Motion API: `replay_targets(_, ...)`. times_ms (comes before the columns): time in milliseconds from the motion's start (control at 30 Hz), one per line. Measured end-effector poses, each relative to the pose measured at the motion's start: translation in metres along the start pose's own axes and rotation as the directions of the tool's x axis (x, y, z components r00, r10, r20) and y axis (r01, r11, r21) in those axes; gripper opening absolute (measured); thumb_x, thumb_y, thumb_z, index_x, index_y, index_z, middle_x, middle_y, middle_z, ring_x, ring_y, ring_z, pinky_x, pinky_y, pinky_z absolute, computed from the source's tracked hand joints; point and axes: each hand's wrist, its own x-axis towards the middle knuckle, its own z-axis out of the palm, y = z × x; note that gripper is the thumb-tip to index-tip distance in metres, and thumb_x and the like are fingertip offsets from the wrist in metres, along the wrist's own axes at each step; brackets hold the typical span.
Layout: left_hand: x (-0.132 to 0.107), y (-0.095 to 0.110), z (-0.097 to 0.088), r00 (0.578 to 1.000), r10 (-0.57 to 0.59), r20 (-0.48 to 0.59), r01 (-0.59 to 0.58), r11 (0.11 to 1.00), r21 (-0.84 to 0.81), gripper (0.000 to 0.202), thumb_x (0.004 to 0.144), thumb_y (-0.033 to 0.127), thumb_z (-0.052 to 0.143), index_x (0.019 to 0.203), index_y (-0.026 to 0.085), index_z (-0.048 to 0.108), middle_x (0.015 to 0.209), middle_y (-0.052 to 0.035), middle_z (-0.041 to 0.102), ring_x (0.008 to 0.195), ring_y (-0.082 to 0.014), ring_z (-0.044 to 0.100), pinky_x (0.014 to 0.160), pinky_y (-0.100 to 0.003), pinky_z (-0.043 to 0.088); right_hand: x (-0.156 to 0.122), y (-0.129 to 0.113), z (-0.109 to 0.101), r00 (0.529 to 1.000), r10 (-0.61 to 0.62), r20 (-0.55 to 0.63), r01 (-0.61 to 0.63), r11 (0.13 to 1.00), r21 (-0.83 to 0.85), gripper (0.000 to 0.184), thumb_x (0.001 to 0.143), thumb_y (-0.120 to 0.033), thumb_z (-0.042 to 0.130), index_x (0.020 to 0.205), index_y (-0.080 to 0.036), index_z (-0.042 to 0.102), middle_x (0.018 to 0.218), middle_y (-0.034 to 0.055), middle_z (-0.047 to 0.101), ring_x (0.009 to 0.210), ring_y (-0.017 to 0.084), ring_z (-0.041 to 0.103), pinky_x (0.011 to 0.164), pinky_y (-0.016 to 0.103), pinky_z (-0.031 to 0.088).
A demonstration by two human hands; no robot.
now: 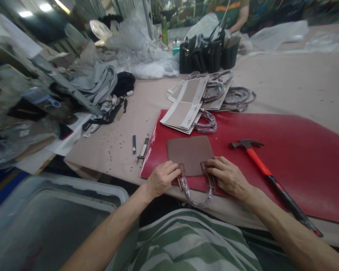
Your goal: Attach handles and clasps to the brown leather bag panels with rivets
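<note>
A flat brown bag panel lies at the near edge of the red mat. From its near side hangs a curved bag handle wrapped in clear plastic, drooping over the table edge. My left hand pinches the handle's left end where it meets the panel. The right end is pinched by my right hand in the same way. Parts of both handle ends are hidden by my fingers. To the right of my right hand rests a claw hammer with a red and black grip.
Panels with wrapped handles are stacked beyond the mat's far edge. Small tools lie left of the mat. Black bags stand farther back, near a person. A grey plastic bin is at lower left.
</note>
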Motion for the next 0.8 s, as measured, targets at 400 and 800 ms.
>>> replay_targets(400, 0.009, 0.018, -0.005, 0.981, -0.143, -0.130, 0.132, 0.987, -0.093, 0.031, 0.093, 0.004, 0.043, 0.109, 0.015, 0.067, 0.105, -0.0119, 0.074, 0.101, -0.0221, 0.068, 0.094, -0.042, 0.060, 0.001, -0.021, 0.005, 0.923, 0.380, -0.065, -0.361, 0.911, 0.200, 0.025, 0.096, -0.033, 0.052, 0.106, -0.021, 0.072, 0.111, 0.0110, 0.071, 0.101, 0.027, 0.064, 0.087, 0.046, 0.053)
replay_targets(800, -0.018, -0.068, -0.058, 0.501, -0.803, -0.322, 0.864, 0.488, 0.126, 0.021, 0.093, 0.016, 0.054, 0.103, 0.017, 0.072, 0.103, -0.0105, 0.075, 0.102, -0.0231, 0.068, 0.094, -0.035, 0.053, 0.008, -0.008, 0.036, 0.927, 0.361, -0.100, -0.371, 0.922, -0.112, 0.056, 0.091, -0.060, 0.046, 0.124, -0.018, 0.062, 0.131, 0.0186, 0.060, 0.116, 0.043, 0.058, 0.090, 0.059, 0.050)
